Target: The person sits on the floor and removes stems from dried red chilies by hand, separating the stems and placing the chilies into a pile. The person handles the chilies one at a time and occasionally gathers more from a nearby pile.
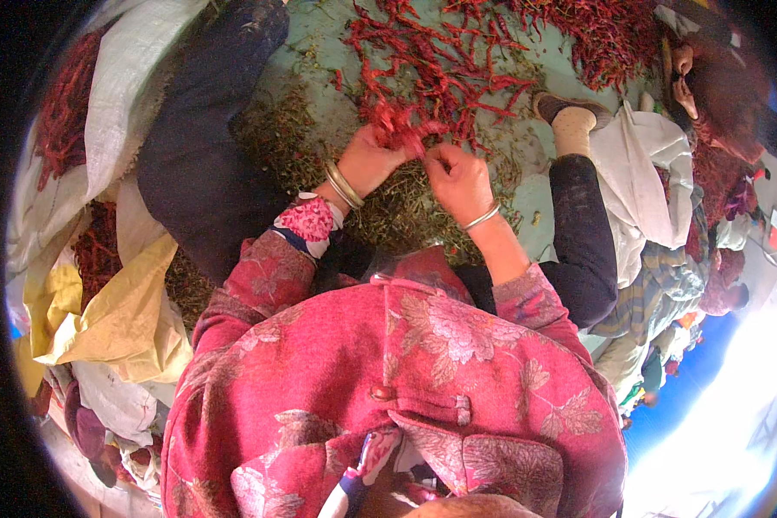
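My left hand (372,158), with bangles at the wrist, is closed around a small bunch of dried red chili peppers (395,126), which looks blurred. Close beside it, my right hand (450,171) has thumb and forefinger pinched at the bunch's near end; whether a stem lies between them is hidden. Loose red chilies (434,58) are spread on the pale green ground sheet just beyond both hands. Below the hands, between my legs, lies a heap of dry greenish-brown stems (401,210).
A larger chili pile (608,39) lies at the upper right, near a co-worker's hands (683,84). White woven sacks (641,168) stand right of my leg. At left are a chili-filled white sack (120,84) and a yellow sack (123,317). More people sit along the far right.
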A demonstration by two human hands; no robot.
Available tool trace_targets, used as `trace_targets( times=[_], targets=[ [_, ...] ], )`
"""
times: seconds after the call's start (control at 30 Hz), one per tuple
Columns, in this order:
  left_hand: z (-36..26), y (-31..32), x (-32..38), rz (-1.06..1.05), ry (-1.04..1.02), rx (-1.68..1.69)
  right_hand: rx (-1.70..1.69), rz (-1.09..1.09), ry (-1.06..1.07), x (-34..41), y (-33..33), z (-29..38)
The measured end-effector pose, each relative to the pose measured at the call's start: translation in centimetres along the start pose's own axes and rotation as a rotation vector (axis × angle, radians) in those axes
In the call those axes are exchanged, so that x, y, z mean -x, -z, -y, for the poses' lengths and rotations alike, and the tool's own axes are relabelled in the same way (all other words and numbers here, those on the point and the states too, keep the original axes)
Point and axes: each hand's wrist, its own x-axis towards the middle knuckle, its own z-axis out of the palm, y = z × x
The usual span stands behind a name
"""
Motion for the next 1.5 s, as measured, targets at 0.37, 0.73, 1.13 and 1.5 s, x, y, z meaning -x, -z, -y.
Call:
trace_targets(
  times=[0.37, 0.73, 1.13, 1.5],
  targets=[
    [-0.1, 0.2, -0.6, 0.038, 0.319, 0.176, 0.490, -0.144, -0.275, -9.2, 4.4, -14.5],
    [1.1, 1.0, -1.0, 0.006, 0.265, 0.161, 1.071, 0.186, -0.055, -16.0, 3.7, -18.8],
    [0.2, 0.7, -0.8, 0.018, 0.357, 0.312, -0.538, -0.390, -0.467, -8.4, 7.7, -8.1],
    [0.4, 0.7, 0.2, 0.224, 0.571, 0.646, -0.127, -0.128, 0.294, -1.8, 1.1, 1.4]
  ],
)
